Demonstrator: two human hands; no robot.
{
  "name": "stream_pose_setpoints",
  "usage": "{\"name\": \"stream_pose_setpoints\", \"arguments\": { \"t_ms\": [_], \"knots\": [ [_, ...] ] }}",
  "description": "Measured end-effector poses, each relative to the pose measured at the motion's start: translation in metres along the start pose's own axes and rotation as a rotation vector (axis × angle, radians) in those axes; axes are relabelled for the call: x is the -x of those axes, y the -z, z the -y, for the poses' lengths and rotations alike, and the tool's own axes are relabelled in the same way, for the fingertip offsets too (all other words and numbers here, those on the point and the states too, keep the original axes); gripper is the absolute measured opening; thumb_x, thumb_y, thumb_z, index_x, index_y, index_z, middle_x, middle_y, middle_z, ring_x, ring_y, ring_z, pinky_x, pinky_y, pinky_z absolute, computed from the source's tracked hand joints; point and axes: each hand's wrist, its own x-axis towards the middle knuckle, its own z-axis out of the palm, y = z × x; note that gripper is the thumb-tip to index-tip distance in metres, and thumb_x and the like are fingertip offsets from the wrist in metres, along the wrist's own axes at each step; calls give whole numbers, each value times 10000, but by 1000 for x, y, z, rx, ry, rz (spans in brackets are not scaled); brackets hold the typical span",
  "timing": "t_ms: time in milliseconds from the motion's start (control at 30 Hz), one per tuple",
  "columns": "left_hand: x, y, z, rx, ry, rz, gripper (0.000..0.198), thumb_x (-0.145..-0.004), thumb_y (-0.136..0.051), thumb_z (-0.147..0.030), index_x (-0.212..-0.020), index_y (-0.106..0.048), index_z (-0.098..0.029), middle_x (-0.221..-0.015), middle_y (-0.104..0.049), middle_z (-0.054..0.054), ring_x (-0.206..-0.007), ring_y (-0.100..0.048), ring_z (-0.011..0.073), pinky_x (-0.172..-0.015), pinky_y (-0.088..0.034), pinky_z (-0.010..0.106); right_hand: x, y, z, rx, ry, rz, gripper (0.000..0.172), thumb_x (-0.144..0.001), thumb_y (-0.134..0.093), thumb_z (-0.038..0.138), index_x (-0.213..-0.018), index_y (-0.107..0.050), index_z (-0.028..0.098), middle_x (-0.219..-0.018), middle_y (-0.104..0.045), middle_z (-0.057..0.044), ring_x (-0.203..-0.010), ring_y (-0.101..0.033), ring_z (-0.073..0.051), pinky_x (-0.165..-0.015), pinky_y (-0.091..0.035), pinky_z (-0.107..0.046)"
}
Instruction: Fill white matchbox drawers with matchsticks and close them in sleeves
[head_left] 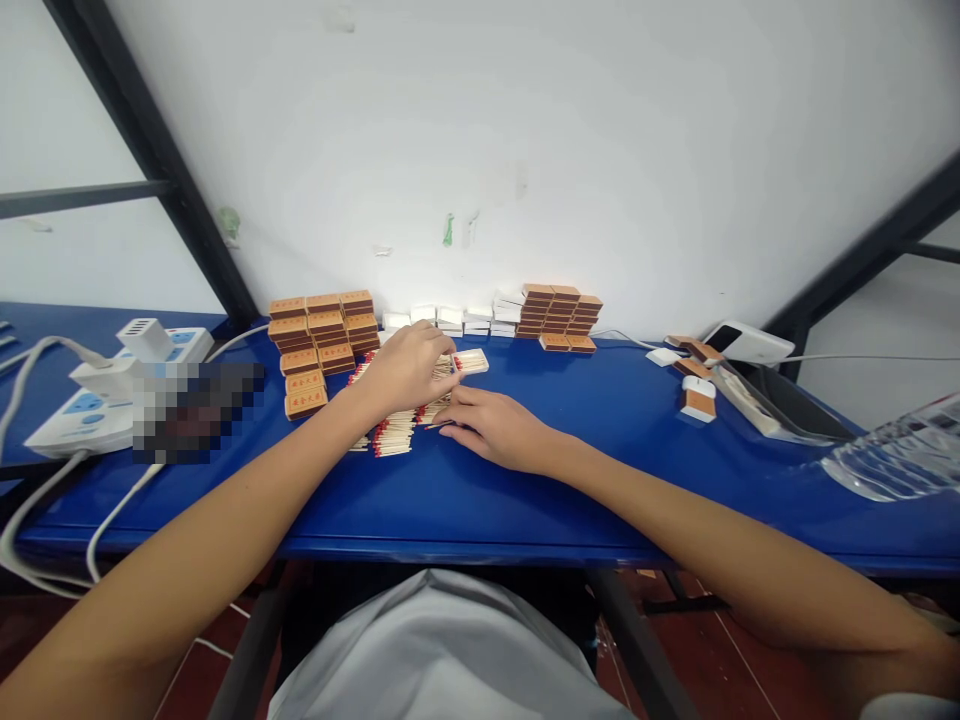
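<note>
Loose red-tipped matches (394,434) lie in rows on the blue table (480,510). My left hand (415,368) rests over the pile with its fingers bent down; what is under its fingertips is hidden. Beside it, my right hand (491,425) has thumb and fingers drawn together around a few matches at the pile's right edge. A white tray holding matches (472,361) sits just above my right hand, right of my left fingertips. Stacked orange-brown matchboxes (325,322) stand behind and left of my left hand.
White box trays (450,320) and more matchboxes (559,310) line the wall. On the left are a power strip (90,415) with cables and a pixelated dark object (206,405). A white device (750,342) and a plastic bottle (904,450) are on the right.
</note>
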Motion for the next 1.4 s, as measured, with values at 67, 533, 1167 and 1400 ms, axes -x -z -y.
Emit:
{"name": "stream_pose_setpoints", "arguments": {
  "t_ms": [67, 533, 1167, 1400],
  "knots": [
    [0, 0, 0, -2, -5, -6, 276, -987, -660, -410, -1042, -758, -158, -1028, -772, 133, -1048, -685, 320, -916, -561, 465, -1, -1, 0, 12, 2, -6, 232, -1098, -580, 268, -1193, -770, 174, -1050, -704, -98, -957, -682, -234, -856, -566, -373],
    [0, -2, 0, -9, -8, -10, 265, -982, -692, -402, -1052, -762, -156, -1016, -776, 131, -1070, -692, 324, -930, -568, 465, 2, 1, 3, 229, 112, -30, 296, -1124, -518, 286, -1257, -767, 197, -976, -640, -86, -902, -601, -208, -703, -447, -308],
    [0, -2, 1, -31, -16, 2, 279, -992, -677, -414, -1052, -757, -154, -1015, -778, 128, -1053, -693, 323, -911, -565, 462, 1, -3, -1, 45, 35, -28, 212, -1106, -565, 278, -1197, -723, 170, -1116, -703, -109, -991, -687, -236, -857, -555, -364],
    [0, -1, 0, -19, -12, -12, 260, -981, -682, -406, -1034, -757, -162, -1010, -772, 127, -1038, -691, 317, -895, -562, 450, -1, -2, 3, -35, -40, -9, 126, -1075, -586, 213, -1030, -701, 186, -1071, -697, -82, -865, -654, -192, -793, -516, -322]
  ]
}}
